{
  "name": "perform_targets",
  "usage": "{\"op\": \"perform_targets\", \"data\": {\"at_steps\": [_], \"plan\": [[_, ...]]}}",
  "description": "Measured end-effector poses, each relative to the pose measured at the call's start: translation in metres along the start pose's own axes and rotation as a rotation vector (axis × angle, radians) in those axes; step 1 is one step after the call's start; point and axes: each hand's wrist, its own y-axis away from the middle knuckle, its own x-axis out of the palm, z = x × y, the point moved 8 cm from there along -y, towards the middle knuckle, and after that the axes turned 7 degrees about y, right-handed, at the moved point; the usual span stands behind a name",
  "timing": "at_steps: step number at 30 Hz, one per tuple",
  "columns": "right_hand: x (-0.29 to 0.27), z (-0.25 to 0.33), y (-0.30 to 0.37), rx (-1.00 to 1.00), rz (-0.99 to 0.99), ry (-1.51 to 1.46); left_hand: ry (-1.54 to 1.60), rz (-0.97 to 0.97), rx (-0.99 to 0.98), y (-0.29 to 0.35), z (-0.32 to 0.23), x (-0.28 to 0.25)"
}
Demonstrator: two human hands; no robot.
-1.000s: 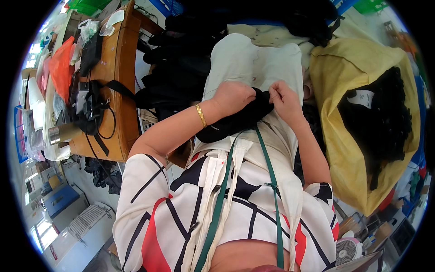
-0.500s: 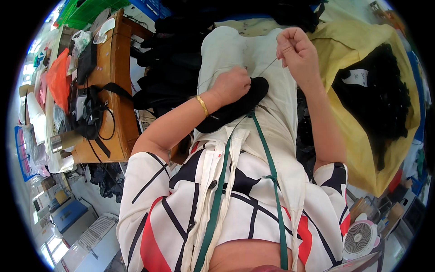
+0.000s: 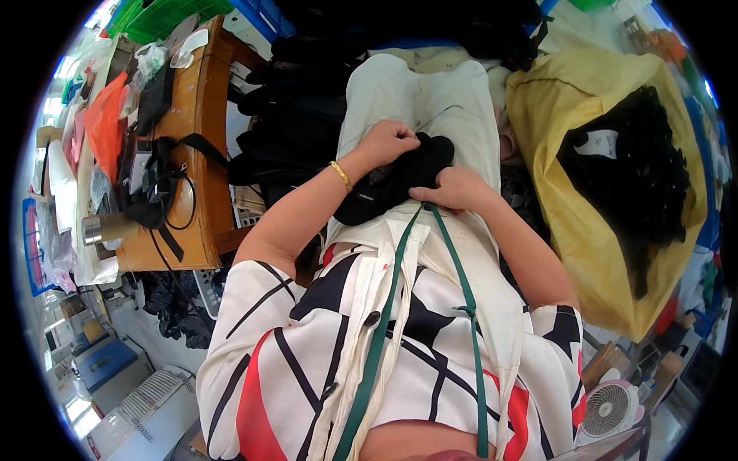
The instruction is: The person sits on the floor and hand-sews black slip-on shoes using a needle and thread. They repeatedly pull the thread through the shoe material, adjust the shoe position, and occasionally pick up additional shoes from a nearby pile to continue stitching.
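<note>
The left hand (image 3: 387, 144), above the centre of the frame, has its thumb and fingertips pressed together at the upper edge of a black shoe-shaped piece (image 3: 406, 177); what lies between them cannot be told. The right hand (image 3: 460, 189) touches the piece's lower right edge, thumb extended leftward; how far its partly hidden fingers close cannot be told. The piece lies obliquely at the centre of the frame, over the white cloth (image 3: 469, 92) covering the lap. A dark thread (image 3: 444, 110) curves across this cloth above the hands. A gold bracelet (image 3: 340, 176) encircles the left wrist. Farther outward appear dark pieces (image 3: 288, 119) at upper left of centre, a wooden table (image 3: 211, 161) at left, a yellow bag (image 3: 542, 127) containing black pieces (image 3: 634, 188) at right, and a fan (image 3: 610, 409) at lower right.
</note>
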Motion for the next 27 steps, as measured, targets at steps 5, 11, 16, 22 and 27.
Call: {"op": "perform_targets", "data": {"at_steps": [5,11,16,22,27], "plan": [[-0.008,-0.022,0.012,-0.138,-0.207,-0.117,0.085,0.019,-0.045,-0.002,0.011,-0.001],[-0.056,-0.025,0.050,-0.141,-0.528,-0.129,0.153,0.012,-0.092,0.004,0.015,0.000],[-0.066,0.009,0.031,-0.210,-0.676,0.075,0.184,0.012,-0.126,0.007,0.014,0.000],[-0.063,0.014,0.004,-0.203,-0.669,0.130,0.239,-0.042,-0.119,0.012,0.012,-0.002],[-0.063,0.017,-0.003,-0.186,-0.672,0.207,0.254,-0.042,-0.136,0.013,0.014,-0.001]]}}
